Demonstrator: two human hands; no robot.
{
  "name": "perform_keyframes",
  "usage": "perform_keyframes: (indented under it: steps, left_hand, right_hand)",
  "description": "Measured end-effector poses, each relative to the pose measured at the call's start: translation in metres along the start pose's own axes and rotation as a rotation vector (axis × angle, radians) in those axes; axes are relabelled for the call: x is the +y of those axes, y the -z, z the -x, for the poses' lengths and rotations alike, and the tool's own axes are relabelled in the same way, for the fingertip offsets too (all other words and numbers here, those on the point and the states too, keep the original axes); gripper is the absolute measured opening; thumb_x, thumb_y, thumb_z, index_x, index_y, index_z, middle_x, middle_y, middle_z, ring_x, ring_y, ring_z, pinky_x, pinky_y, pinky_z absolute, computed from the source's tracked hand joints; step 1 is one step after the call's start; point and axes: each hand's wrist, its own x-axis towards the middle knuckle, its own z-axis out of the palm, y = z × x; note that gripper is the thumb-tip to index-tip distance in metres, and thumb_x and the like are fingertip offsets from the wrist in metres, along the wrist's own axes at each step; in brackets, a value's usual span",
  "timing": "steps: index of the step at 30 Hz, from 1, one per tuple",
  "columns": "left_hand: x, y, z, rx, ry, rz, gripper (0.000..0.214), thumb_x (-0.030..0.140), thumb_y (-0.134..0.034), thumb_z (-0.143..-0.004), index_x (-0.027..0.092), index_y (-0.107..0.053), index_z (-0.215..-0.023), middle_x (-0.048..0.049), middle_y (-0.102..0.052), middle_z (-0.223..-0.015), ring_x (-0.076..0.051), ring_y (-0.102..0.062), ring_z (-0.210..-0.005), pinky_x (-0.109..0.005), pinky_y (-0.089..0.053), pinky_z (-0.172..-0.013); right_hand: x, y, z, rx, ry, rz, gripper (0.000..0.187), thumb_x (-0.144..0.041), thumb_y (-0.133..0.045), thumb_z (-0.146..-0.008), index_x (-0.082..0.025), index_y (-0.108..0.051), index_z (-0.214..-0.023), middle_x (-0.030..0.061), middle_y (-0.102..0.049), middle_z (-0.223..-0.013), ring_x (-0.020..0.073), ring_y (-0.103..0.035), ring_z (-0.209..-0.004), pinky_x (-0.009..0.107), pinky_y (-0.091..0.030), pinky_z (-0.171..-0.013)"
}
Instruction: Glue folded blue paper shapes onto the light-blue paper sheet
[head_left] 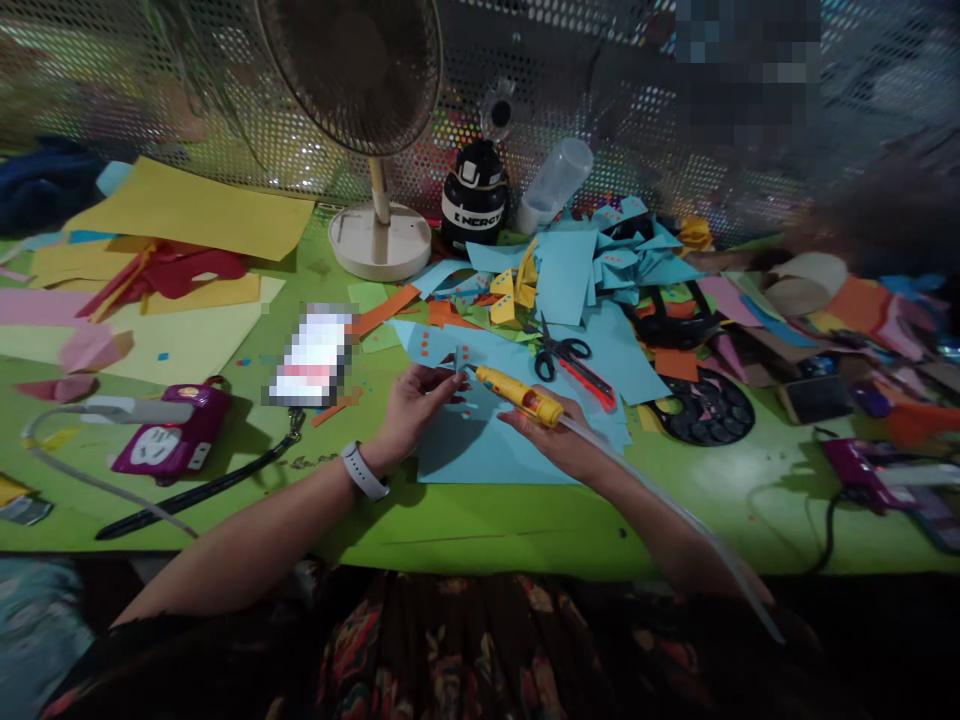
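My left hand pinches a small folded blue paper piece that bears orange dots. In my right hand is a yellow pen-shaped hot glue gun, its tip close to the folded piece; whether they touch I cannot tell. A long translucent glue stick runs from its back end along my right forearm. Beneath both hands lie blue paper sheets. Black-handled scissors and a red utility knife rest just beyond the glue gun.
A fan, a black bottle and a clear bottle stand at the back. Folded blue pieces are heaped behind the scissors. A phone and a purple power adapter lie left, a black palette-like tray right.
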Motion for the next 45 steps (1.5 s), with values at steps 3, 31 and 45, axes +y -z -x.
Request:
perform_keyframes:
  steps: [3,31,45]
  left_hand:
    - [0.000,0.000,-0.001,-0.001,0.007,-0.015,0.039,0.037,-0.084,-0.069,0.014,-0.065,-0.094,-0.0053,-0.073,-0.083,-0.017,-0.070,-0.073,-0.028,-0.058,-0.064]
    - [-0.001,0.001,-0.006,0.049,0.022,0.094,0.043,0.033,-0.086,-0.064,0.018,-0.066,-0.099,-0.0028,-0.073,-0.086,-0.015,-0.070,-0.075,-0.027,-0.055,-0.069]
    - [-0.003,0.003,-0.008,0.045,0.028,0.069,0.037,0.033,-0.085,-0.068,0.019,-0.068,-0.098,-0.0026,-0.073,-0.088,-0.014,-0.070,-0.074,-0.026,-0.054,-0.067]
  right_hand:
    - [0.004,0.004,0.000,0.032,0.117,0.212,0.039,-0.060,-0.060,-0.085,-0.024,-0.050,-0.074,0.0000,-0.057,-0.066,0.0156,-0.050,-0.058,0.029,-0.037,-0.052]
    - [0.156,0.160,0.080,0.218,-0.099,0.890,0.059,-0.048,-0.053,-0.076,-0.011,-0.064,-0.121,0.0184,-0.067,-0.112,0.0350,-0.061,-0.107,0.047,-0.048,-0.093]
    - [0.138,0.140,0.056,0.332,-0.104,1.116,0.067,-0.058,-0.035,-0.095,-0.010,-0.054,-0.137,0.0231,-0.048,-0.144,0.0383,-0.041,-0.134,0.053,-0.035,-0.105]
